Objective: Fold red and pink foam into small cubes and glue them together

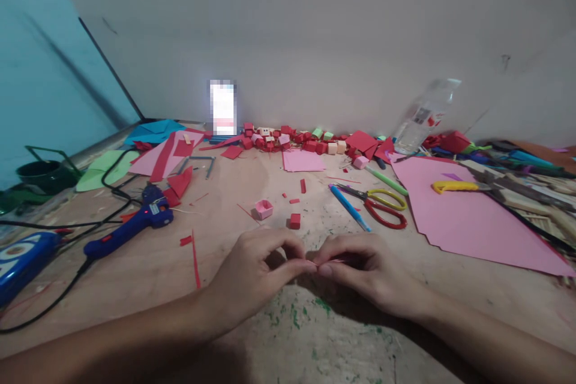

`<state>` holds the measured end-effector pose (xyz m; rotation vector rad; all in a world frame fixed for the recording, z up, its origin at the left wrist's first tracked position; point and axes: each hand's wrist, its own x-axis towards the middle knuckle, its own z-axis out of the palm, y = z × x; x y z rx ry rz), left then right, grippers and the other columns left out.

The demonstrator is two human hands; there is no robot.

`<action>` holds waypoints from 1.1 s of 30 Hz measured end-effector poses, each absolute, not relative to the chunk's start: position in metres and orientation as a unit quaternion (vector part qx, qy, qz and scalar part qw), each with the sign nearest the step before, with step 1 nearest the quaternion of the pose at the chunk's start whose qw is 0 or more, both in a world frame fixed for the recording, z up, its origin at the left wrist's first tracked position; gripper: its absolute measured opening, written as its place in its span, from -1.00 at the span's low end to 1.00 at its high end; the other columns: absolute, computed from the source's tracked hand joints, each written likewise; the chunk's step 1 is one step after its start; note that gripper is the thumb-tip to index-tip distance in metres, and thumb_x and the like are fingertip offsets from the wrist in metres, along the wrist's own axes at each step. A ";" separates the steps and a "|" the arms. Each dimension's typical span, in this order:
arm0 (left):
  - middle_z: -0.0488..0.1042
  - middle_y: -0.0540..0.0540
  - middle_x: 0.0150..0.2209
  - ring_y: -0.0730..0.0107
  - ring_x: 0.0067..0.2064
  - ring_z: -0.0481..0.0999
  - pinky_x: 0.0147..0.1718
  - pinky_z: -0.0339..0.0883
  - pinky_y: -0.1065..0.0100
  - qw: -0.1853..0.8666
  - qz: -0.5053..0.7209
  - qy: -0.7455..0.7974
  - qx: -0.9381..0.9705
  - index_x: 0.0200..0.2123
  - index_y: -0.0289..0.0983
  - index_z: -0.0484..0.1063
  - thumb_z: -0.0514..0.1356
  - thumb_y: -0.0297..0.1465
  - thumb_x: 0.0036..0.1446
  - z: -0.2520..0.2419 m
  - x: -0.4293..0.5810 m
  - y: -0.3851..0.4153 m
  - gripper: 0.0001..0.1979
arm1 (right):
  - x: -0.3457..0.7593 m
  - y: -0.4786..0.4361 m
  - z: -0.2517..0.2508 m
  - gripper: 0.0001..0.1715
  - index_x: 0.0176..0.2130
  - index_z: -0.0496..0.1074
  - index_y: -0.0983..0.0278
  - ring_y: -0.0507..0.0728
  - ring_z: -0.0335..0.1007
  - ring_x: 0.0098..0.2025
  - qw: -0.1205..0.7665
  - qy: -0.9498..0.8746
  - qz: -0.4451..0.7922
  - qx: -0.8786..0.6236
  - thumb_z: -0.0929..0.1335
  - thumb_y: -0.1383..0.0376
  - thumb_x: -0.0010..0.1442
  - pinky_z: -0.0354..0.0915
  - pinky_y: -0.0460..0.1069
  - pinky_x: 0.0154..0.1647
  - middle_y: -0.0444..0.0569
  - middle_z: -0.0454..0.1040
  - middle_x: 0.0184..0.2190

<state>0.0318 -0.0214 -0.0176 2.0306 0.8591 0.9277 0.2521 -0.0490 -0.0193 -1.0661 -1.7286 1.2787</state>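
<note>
A paper scrap [317,263], mostly hidden, is pinched narrowly by the left hand [263,267] and right hand [364,267] over the table [288,342]; apparently it is being folded — a light, even grip seems called for. Beyond, an open box [264,213] and red cube [294,221] could be knocked; scissors [365,196] are set aside.

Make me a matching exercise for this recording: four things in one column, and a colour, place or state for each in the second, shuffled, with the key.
Things
1. Left hand and right hand
2. Glue gun
3. Scissors
4. Plastic bottle

Descriptions
A. Tilted, near the back wall
B. Fingertips close together at a small pinkish piece
C. One yellow handle and one red
D. Blue, lying on the table at the left

Right pairs: 1-B, 2-D, 3-C, 4-A
</note>
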 end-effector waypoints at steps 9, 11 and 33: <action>0.58 0.01 -0.44 0.41 -0.39 0.54 -0.35 0.35 0.41 0.327 0.393 0.298 0.806 -0.39 -0.26 0.57 0.33 -0.42 0.28 -0.019 0.030 -0.023 -0.84 | 0.250 -0.049 -0.016 -0.89 -0.23 0.68 0.24 0.02 0.51 -0.37 0.375 -0.680 0.503 -0.379 0.47 0.32 0.27 0.43 -0.10 -0.34 -0.06 0.64 -0.36; 0.60 0.00 -0.43 0.38 -0.39 0.55 -0.33 0.36 0.38 0.317 0.397 0.299 0.808 -0.38 -0.25 0.58 0.32 -0.40 0.29 -0.018 0.030 -0.022 -0.84 | 0.250 -0.050 -0.015 -0.89 -0.22 0.68 0.23 0.02 0.53 -0.37 0.382 -0.684 0.498 -0.372 0.47 0.32 0.28 0.43 -0.11 -0.34 -0.06 0.65 -0.35; 0.63 0.00 -0.41 0.36 -0.35 0.57 -0.32 0.37 0.40 0.407 0.343 0.342 0.774 -0.38 -0.24 0.60 0.28 -0.40 0.27 -0.014 0.035 -0.022 -0.85 | 0.245 -0.057 -0.026 -0.80 -0.25 0.55 0.28 0.06 0.48 -0.43 0.378 -0.785 0.242 -0.427 0.34 0.30 0.38 0.32 -0.05 -0.41 -0.03 0.60 -0.42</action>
